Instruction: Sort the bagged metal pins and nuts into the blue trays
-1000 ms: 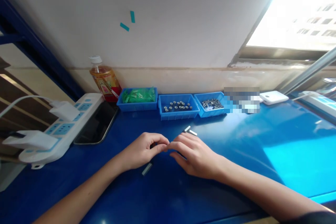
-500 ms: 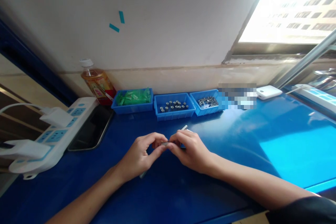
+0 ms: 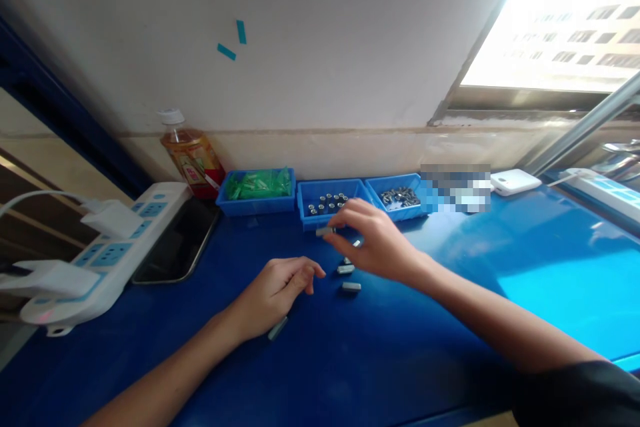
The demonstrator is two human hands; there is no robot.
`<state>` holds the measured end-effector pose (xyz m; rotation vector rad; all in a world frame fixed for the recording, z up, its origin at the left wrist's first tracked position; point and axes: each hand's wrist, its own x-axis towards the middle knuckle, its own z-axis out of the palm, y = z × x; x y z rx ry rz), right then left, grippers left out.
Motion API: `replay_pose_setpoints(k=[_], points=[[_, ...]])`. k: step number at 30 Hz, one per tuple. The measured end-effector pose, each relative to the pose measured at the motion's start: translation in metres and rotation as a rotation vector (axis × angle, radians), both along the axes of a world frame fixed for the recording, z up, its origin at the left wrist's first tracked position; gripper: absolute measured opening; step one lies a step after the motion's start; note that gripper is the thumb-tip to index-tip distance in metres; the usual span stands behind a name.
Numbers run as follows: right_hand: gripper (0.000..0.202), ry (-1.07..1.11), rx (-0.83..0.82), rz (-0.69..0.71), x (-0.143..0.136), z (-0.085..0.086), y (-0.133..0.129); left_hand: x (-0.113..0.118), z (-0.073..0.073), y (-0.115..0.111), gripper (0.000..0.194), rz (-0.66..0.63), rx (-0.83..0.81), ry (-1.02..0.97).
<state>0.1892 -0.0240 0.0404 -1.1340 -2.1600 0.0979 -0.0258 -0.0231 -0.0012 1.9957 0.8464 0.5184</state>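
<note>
My right hand [image 3: 367, 237] pinches a small grey metal piece [image 3: 325, 231] between thumb and fingers, just in front of the middle blue bin [image 3: 334, 219]. My left hand [image 3: 285, 290] rests low over the blue table, its fingers curled and thumb against them; whether anything small is inside cannot be seen. Several similar grey pieces lie on the table below my right hand, one of them [image 3: 351, 287] nearest to me. Another grey piece [image 3: 278, 328] lies beside my left wrist. Dark cylinders with silvery tops stand in the middle bin, partly behind my right hand.
To the left are a bin of green bags [image 3: 257, 203], a drink bottle [image 3: 193, 157], a black phone [image 3: 177, 247] and a white power strip [image 3: 107, 267]. A bin of small metal parts [image 3: 400, 199] and a white box [image 3: 515, 181] are at the back right.
My hands have come apart. My right hand has moved up and forward with a grey piece, uncovering pieces on the table. My left hand has stayed nearly in place, its fingers lowered.
</note>
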Motion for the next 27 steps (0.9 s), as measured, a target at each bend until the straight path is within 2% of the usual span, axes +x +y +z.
replay_pose_setpoints(k=[2,5,7,10,14,19,23,27], points=[[0.017,-0.059,-0.047,-0.068,0.001,0.021,0.029,0.0,0.001,0.0,0.044,-0.006,-0.007,0.014],[0.021,-0.301,-0.151,-0.09,-0.006,0.043,0.074,0.0,0.003,-0.001,0.044,-0.02,0.013,0.049],[0.022,-0.477,-0.237,-0.069,-0.012,0.048,0.097,-0.001,0.004,-0.001,0.043,-0.037,0.022,0.069],[0.025,-0.658,-0.283,-0.039,-0.021,0.044,0.118,-0.002,0.005,-0.002,0.038,-0.064,0.037,0.095],[0.028,-0.772,-0.262,-0.004,-0.029,0.035,0.125,-0.004,0.011,-0.002,0.027,-0.118,0.116,0.174],[0.029,-0.821,-0.242,0.005,-0.035,0.03,0.128,-0.02,0.028,0.005,0.024,-0.195,0.115,0.368],[0.027,-0.858,-0.235,0.033,-0.038,0.03,0.128,-0.036,0.04,0.006,0.031,-0.194,0.106,0.476],[0.027,-0.853,-0.203,0.063,-0.034,0.033,0.124,-0.043,0.045,0.002,0.038,-0.179,0.081,0.595]])
